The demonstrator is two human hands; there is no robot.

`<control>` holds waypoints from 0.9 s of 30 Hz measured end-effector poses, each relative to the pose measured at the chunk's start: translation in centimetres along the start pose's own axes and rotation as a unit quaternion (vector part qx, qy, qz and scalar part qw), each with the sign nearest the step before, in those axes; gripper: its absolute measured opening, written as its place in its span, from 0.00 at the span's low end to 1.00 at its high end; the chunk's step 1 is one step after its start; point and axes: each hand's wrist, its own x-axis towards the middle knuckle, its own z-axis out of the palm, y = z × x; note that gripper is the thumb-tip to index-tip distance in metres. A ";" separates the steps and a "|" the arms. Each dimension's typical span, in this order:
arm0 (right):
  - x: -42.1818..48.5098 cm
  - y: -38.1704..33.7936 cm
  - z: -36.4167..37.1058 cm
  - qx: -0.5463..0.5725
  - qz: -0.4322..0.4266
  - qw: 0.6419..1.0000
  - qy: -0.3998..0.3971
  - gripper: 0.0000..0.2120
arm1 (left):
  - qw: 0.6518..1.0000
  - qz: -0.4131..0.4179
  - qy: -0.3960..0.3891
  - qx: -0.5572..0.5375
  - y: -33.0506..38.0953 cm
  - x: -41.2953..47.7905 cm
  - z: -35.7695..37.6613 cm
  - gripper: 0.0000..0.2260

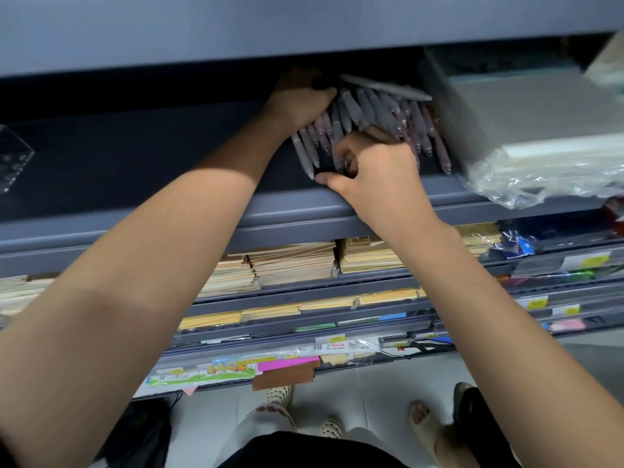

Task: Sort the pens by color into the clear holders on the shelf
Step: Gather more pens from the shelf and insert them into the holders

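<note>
Though loose, slim matte pens (366, 108).

A white shelf label (335, 346) reads "No.4734" (smaller print beneath it is illegible).

Over 15 pens (371, 109) in 1 pile, grey + pinkish mixed; exact no. can't tell, hands cover some. 1 grey pen (385, 86) lies crosswise at pile's far edge. 2 hands on pile: left hand (297, 103), right hand (378, 173). 1 clear holder (13, 157) well left of pile. 1 plastic-wrapped pack (540, 177) just right of pile.
</note>
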 end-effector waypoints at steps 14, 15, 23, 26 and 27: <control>-0.2 -1.0 0.6 0.004 -0.007 0.999 0.045 0.19 | 0.989 0.002 0.109 -0.102 -1.9 0.6 -0.8 0.08; -0.2 -0.9 0.7 0.001 -0.007 0.999 0.047 0.18 | 0.988 0.000 0.108 -0.112 -2.0 0.6 -0.8 0.06; -0.4 0.9 0.5 0.007 -0.010 1.000 0.011 0.09 | 0.984 -0.017 0.098 -0.146 -1.3 0.3 -0.4 0.10; 0.0 0.9 0.7 0.009 -0.023 0.999 0.025 0.08 | 0.973 -0.054 0.078 -0.209 -1.1 0.3 -0.4 0.12; 0.2 0.9 0.7 0.016 -0.030 0.999 0.028 0.08 | 0.976 -0.050 0.051 -0.204 -1.0 0.1 -0.5 0.15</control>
